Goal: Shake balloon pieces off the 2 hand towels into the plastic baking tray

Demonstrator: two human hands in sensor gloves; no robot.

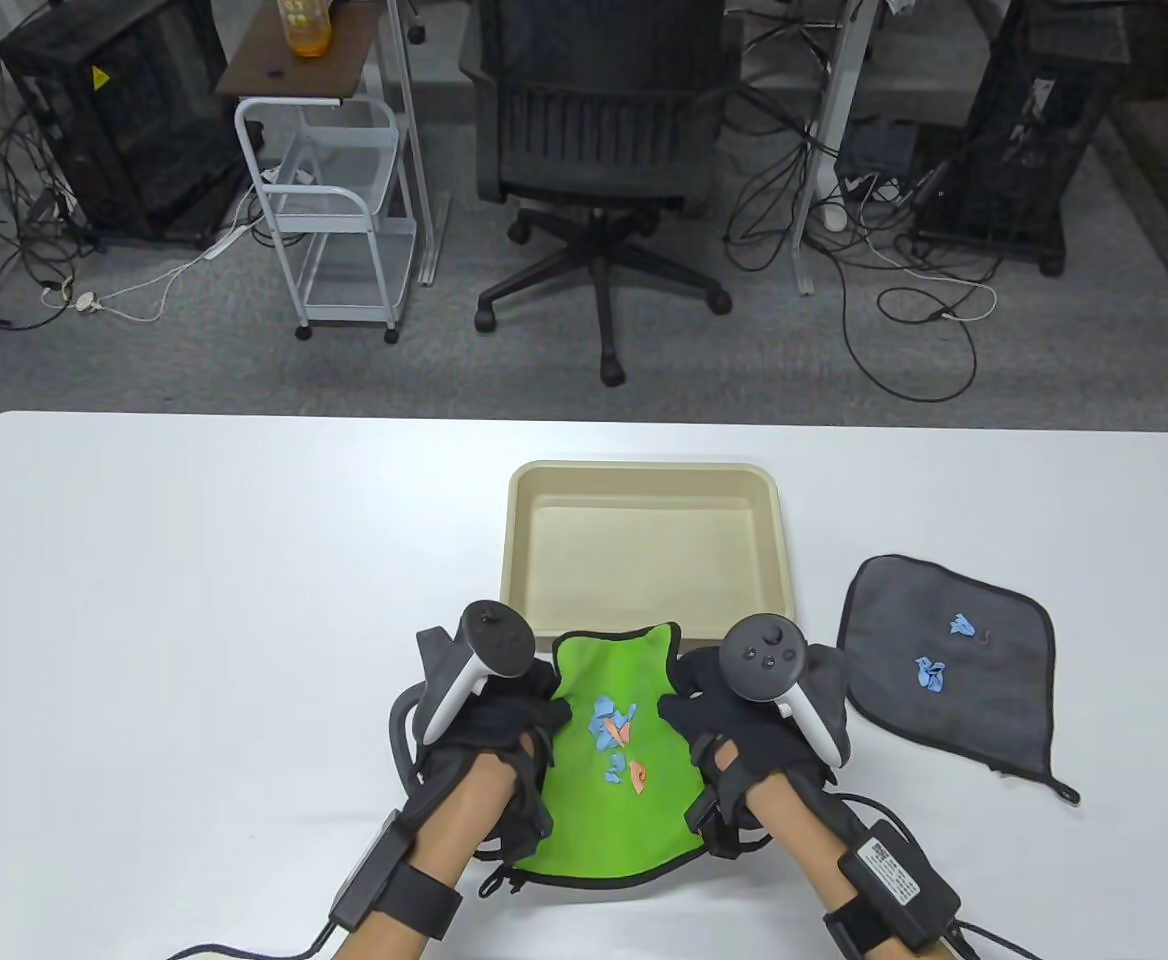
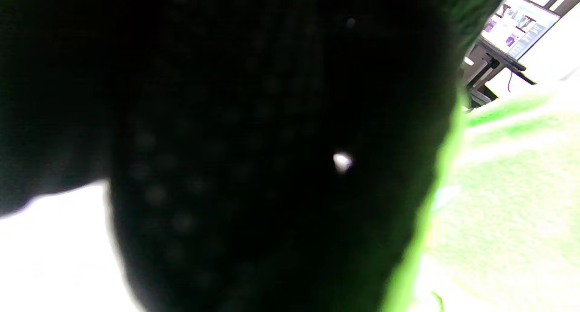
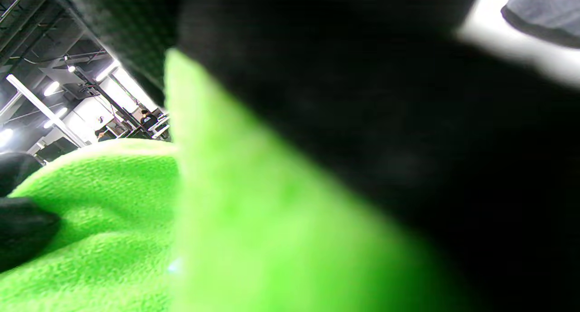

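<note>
A green hand towel (image 1: 612, 800) with black trim is held between both hands just in front of the beige plastic baking tray (image 1: 647, 478). Blue and orange balloon pieces (image 1: 616, 738) lie in its sagging middle. My left hand (image 1: 519, 715) grips the towel's left edge and my right hand (image 1: 699, 715) grips its right edge, folding both sides upward. A grey hand towel (image 1: 954, 680) lies flat to the right of the tray with two blue balloon pieces (image 1: 962, 625) on it. In both wrist views the glove fills most of the frame beside the green towel (image 3: 113, 239) (image 2: 507, 198).
The white table (image 1: 194, 600) stretches wide to the left. Beyond its far edge stand an office chair (image 1: 599, 150), a white wire cart (image 1: 334, 210) and floor cables. The tray holds nothing visible inside.
</note>
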